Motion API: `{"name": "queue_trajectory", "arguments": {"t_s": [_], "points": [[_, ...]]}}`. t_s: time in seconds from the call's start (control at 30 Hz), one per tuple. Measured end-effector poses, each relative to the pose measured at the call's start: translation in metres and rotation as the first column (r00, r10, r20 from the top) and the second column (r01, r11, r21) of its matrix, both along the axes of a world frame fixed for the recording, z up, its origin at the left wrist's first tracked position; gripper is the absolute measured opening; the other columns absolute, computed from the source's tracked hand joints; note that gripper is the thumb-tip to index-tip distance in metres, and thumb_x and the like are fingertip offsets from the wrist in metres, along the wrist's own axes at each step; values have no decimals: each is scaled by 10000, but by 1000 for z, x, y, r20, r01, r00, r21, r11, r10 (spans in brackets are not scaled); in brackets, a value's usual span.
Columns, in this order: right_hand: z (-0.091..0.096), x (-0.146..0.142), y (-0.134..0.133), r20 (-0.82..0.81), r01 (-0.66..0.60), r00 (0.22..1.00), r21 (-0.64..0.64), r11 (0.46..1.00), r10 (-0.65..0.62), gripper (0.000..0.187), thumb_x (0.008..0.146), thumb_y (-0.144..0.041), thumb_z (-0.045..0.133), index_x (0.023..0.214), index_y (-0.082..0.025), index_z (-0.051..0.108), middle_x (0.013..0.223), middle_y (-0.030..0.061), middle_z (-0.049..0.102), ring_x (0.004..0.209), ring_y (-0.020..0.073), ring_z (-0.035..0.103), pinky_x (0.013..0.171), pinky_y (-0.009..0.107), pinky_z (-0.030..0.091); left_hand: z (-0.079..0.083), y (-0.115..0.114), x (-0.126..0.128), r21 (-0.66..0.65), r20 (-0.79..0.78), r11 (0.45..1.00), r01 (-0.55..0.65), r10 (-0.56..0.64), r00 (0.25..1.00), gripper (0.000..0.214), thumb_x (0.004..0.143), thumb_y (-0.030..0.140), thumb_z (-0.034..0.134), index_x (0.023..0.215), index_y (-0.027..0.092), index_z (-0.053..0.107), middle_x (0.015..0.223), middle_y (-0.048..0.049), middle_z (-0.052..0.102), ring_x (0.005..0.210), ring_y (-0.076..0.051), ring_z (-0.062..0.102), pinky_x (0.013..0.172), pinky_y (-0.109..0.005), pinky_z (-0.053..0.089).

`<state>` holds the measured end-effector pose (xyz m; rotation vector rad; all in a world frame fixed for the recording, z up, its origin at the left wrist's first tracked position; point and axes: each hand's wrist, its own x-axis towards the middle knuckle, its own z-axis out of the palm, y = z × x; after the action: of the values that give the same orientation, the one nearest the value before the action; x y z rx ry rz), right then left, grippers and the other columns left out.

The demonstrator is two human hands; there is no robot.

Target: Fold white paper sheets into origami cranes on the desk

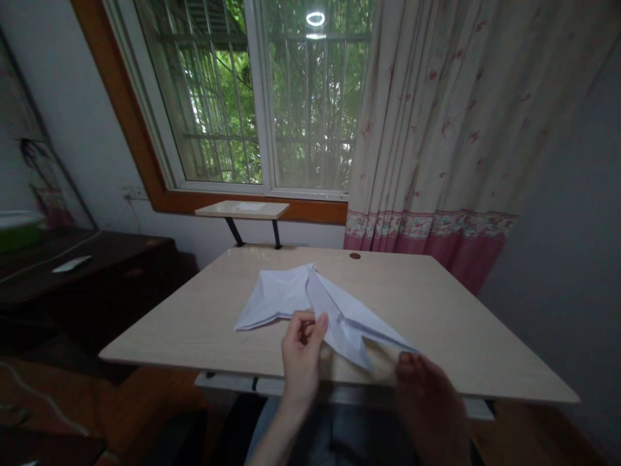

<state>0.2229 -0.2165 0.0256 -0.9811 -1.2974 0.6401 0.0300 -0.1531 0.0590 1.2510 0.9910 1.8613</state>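
Observation:
A large piece of folded white paper [284, 292] with sharp creases lies on the light wooden desk. Its left part spreads wide, while the right part narrows into two pointed flaps with a gap between them. My left hand [301, 353] is closed on the paper's near edge around the middle, thumb on top against the fingers. At the tip of the longer right flap, my right hand [429, 395] has its fingers curled in on the paper. It is darker and blurred by motion, so the finger detail is partly lost.
The desk [204, 330] carries a small raised shelf [218, 208] at the back left, with a white sheet [251, 206] on it. A round brown cap [355, 255] sits near the back edge. A dark side table [136, 259] stands left; a curtain [427, 162] hangs right.

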Motion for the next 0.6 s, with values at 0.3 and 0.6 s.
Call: {"name": "queue_trajectory", "arguments": {"t_s": [0.3, 0.6], "points": [[58, -20, 17, 423, -61, 904, 1, 998, 54, 302, 984, -314, 490, 1231, -292, 662, 1294, 46, 660, 1211, 246, 604, 1021, 417, 501, 1, 25, -4, 27, -147, 995, 91, -86, 985, 232, 894, 403, 649, 868, 173, 630, 753, -8, 653, 680, -148, 610, 633, -211, 480], [99, -46, 57, 725, -373, 650, 41, 927, 229, 553, 916, -242, 624, 1443, -303, 466, 1437, 37, 523, 1281, 235, 540, 1020, 346, 501, -4, 57, -9, -82, 164, 954, 289, -273, 948, 360, 892, 509, 626, 1078, 201, 621, 1014, -61, 673, 941, -208, 656, 830, -289, 527]]}}
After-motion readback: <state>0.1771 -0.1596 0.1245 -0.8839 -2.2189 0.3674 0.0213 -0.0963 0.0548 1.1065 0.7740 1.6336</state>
